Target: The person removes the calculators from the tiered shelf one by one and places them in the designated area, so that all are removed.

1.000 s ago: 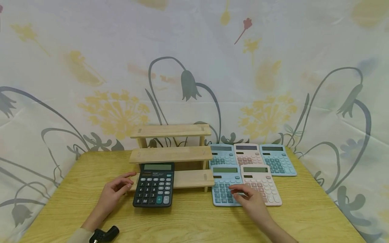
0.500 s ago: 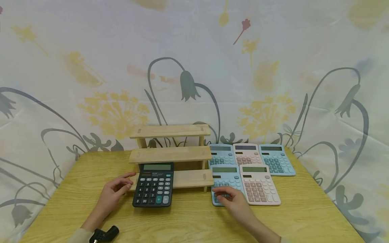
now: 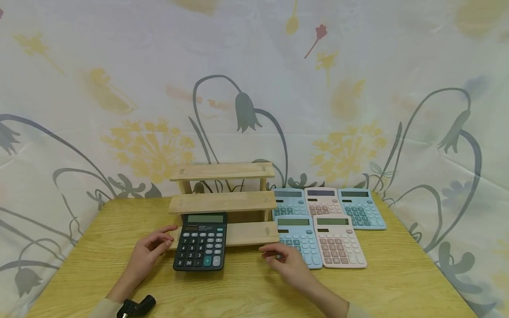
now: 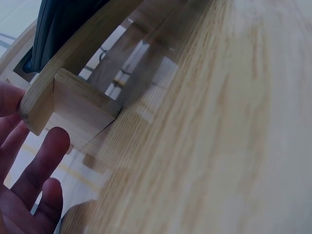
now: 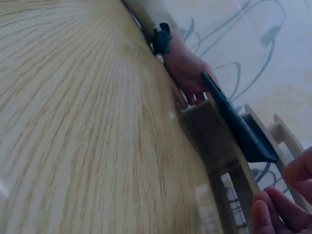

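Note:
A black calculator (image 3: 200,242) leans on the lowest tier at the left of a three-tier wooden shelf (image 3: 250,233). My left hand (image 3: 149,247) is at the shelf's left end beside the calculator, its fingers loosely bent. In the left wrist view, the fingertips (image 4: 53,141) are right at the end of the lowest board (image 4: 44,100). Just in front of the shelf's right end is my right hand (image 3: 284,260), loosely curled with nothing in it. It overlaps the lower left edge of a blue calculator (image 3: 304,240).
Next to the blue calculator lies a pink calculator (image 3: 339,243). Behind them is a row with another blue calculator (image 3: 292,203), a pink one (image 3: 324,202) and a third blue one (image 3: 361,210). A flowered cloth (image 3: 254,66) hangs behind the wooden table (image 3: 222,293).
My right hand has moved left from over the front blue and pink calculators to the shelf's right end. My left hand and the black calculator have stayed in place.

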A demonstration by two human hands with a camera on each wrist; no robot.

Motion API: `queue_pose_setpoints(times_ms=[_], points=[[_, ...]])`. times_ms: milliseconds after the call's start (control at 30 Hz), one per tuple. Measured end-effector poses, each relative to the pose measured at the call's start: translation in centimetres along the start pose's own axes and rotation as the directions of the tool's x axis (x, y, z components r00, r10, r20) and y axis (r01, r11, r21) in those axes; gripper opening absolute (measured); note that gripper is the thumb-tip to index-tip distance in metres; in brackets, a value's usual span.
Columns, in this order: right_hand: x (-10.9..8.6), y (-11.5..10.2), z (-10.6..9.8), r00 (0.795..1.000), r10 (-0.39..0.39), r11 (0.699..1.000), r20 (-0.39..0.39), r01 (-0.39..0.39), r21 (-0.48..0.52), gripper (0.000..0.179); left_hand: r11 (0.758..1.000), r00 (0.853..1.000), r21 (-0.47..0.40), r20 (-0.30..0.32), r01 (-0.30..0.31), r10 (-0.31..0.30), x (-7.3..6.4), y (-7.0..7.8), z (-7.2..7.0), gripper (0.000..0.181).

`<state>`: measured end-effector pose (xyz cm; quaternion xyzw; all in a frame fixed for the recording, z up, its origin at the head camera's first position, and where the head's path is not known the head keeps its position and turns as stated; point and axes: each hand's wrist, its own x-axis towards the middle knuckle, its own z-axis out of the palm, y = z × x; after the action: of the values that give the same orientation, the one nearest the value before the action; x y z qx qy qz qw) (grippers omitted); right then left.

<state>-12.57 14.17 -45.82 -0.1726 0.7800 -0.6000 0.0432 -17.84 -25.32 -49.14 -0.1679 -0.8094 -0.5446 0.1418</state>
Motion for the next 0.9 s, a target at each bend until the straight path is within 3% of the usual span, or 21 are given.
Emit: queue_pose_setpoints(times_ms=[600, 900], points=[[2.2, -1.2, 3.5, 0.993, 0.0, 0.999, 0.114, -0.005, 0.045, 0.028, 1.0, 1.0, -0.001, -0.007, 0.013, -0.013, -0.1, 0.1, -0.1, 0.008], [3.0, -1.6, 5.5, 0.987, 0.01, 0.98, 0.159, -0.041, 0.196, 0.034, 1.0, 1.0, -0.014, -0.003, 0.004, -0.004, -0.1, 0.1, -0.1, 0.009]])
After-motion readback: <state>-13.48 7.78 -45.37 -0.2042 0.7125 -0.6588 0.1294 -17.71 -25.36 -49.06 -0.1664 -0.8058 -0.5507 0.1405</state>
